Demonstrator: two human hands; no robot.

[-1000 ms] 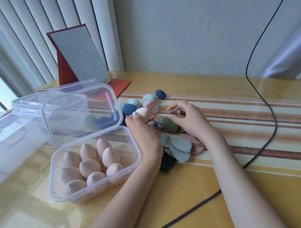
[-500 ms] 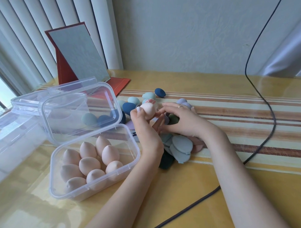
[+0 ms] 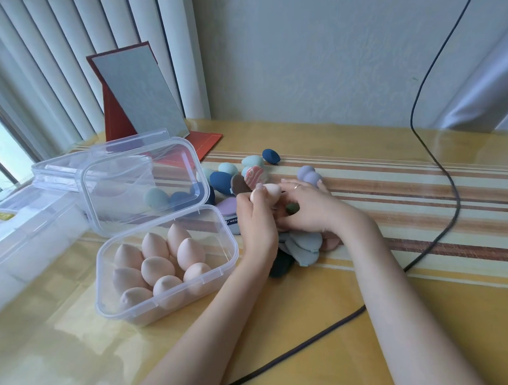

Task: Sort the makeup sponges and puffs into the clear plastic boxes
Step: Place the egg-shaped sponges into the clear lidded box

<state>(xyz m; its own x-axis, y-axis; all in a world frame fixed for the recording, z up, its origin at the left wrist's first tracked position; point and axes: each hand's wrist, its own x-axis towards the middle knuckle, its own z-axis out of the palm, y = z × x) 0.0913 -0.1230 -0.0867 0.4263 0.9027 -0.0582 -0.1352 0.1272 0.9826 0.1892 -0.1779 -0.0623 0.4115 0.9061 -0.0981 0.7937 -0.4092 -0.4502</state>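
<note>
My left hand (image 3: 256,221) grips a beige egg-shaped sponge (image 3: 271,192) above the pile of coloured sponges and flat puffs (image 3: 302,242) in the middle of the table. My right hand (image 3: 308,207) rests on that pile with its fingers curled into it, over a dark green puff (image 3: 292,208); whether it holds one I cannot tell. An open clear box (image 3: 106,284) at the lower left holds several beige egg sponges (image 3: 157,269). Its lid (image 3: 140,182) stands up behind it.
More clear boxes (image 3: 26,229) sit at the far left. A red-backed standing mirror (image 3: 137,92) leans at the back. A black cable (image 3: 436,168) runs down the right side and across the front of the table. Blue and teal sponges (image 3: 223,180) lie behind the pile.
My left hand has lifted the beige sponge slightly higher above the pile. My right hand has shifted left and pushed deeper into the puffs.
</note>
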